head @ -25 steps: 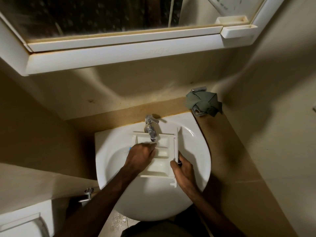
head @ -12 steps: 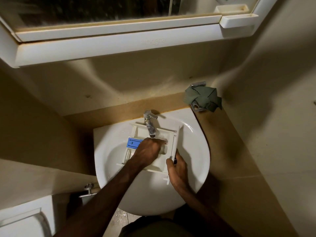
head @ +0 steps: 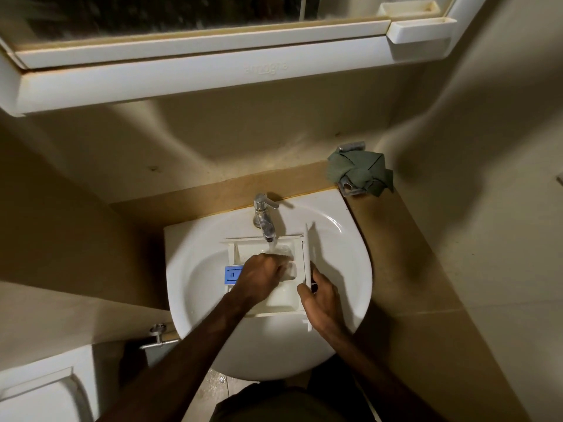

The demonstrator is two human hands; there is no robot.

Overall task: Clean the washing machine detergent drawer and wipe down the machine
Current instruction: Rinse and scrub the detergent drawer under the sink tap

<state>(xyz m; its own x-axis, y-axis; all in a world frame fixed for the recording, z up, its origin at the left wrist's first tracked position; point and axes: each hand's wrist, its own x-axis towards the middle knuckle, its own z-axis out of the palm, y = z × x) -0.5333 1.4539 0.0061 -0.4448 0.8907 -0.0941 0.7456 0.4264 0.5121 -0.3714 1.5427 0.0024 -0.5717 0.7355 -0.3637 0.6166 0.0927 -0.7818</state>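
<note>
Bathroom sink (head: 195, 269) held the white detergent drawer (head: 281, 301) under the running tap (head: 264, 222). Left hand (head: 262, 277) pressed inside it, grip unclear; right hand (head: 321, 300) gripped its front panel at 3 o'clock

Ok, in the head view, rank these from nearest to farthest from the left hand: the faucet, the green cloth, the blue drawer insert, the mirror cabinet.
From the left hand, which is in the detergent drawer:
1. Blue drawer insert, right beside it, toward the sink's left.
2. Faucet, just behind it, at the sink's back rim.
3. Green cloth, on the counter at back right.
4. Mirror cabinet, on the wall above.
</note>
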